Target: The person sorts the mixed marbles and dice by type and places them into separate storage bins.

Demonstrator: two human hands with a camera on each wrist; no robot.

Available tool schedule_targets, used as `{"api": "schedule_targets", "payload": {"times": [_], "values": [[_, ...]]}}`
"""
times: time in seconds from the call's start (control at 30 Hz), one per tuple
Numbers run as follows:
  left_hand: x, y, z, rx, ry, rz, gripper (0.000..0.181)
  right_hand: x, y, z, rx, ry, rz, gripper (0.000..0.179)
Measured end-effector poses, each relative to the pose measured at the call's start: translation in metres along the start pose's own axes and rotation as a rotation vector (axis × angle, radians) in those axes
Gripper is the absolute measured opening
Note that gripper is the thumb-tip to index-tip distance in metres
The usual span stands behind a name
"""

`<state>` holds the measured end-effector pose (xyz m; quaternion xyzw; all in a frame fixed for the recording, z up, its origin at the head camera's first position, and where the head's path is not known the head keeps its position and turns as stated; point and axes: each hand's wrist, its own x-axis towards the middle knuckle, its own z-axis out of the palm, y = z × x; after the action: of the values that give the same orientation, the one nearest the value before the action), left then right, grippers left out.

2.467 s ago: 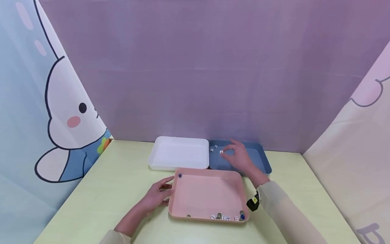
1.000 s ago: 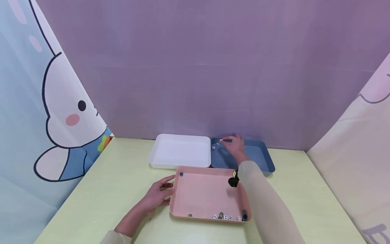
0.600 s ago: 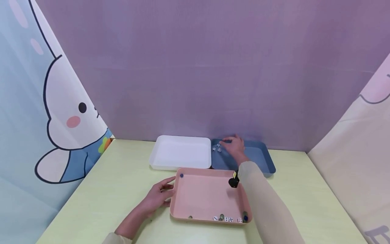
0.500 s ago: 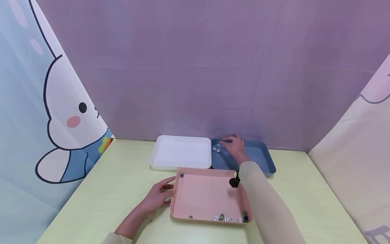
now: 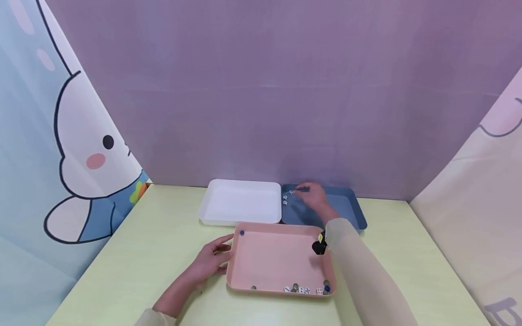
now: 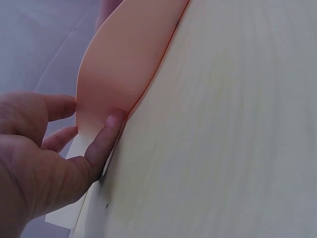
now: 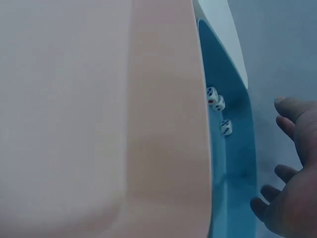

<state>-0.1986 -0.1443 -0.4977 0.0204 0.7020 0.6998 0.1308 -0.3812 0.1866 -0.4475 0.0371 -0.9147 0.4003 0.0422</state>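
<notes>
My right hand [image 5: 313, 195] is over the blue tray [image 5: 344, 206], its fingers apart and holding nothing in the right wrist view. Three white dice lie in that tray near its left wall; one die [image 7: 226, 127] sits apart from the other two. My left hand [image 5: 209, 262] touches the outside of the pink tray [image 5: 281, 258] at its left end, the thumb [image 6: 115, 119] on the outer wall and two fingertips at the rim. Along the pink tray's near wall are several white dice [image 5: 307, 290] and small greenish pieces [image 5: 295, 286].
A white tray [image 5: 240, 203] stands left of the blue one, behind the pink tray. A small dark blue piece [image 5: 242, 232] lies in the pink tray's far left corner, another blue piece [image 5: 327, 288] at its near right. A purple curtain [image 5: 261, 99] hangs behind the table.
My right hand carried a white die over the blue tray and let it go; it dropped beside the two others and rolled slightly left. My left hand stayed at the pink tray.
</notes>
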Motion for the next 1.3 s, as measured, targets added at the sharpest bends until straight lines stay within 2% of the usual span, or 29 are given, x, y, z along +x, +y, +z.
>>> {"api": "schedule_targets", "payload": {"times": [0.33,0.47,0.7,0.93,1.17,1.3], "values": [[-0.002,0.001,-0.001,-0.011,-0.006,0.002,0.053,-0.011,-0.019,0.000,-0.026,-0.114,-0.157,0.019],[-0.002,0.002,0.000,0.003,0.012,-0.003,0.053,-0.021,-0.032,-0.005,-0.029,-0.191,-0.245,0.018],[-0.002,0.003,-0.001,0.008,0.009,-0.004,0.053,-0.044,-0.059,-0.014,-0.082,-0.347,-0.336,0.018],[-0.004,0.006,0.000,0.002,0.009,0.003,0.052,-0.071,-0.084,-0.014,-0.271,-0.506,-0.541,0.010],[-0.004,0.005,0.000,0.014,0.018,0.007,0.052,-0.108,-0.110,-0.009,-0.505,-0.676,-0.701,0.011],[-0.002,0.002,-0.001,0.028,0.021,0.011,0.053,-0.126,-0.117,-0.006,-0.586,-0.770,-0.782,0.010]]}}
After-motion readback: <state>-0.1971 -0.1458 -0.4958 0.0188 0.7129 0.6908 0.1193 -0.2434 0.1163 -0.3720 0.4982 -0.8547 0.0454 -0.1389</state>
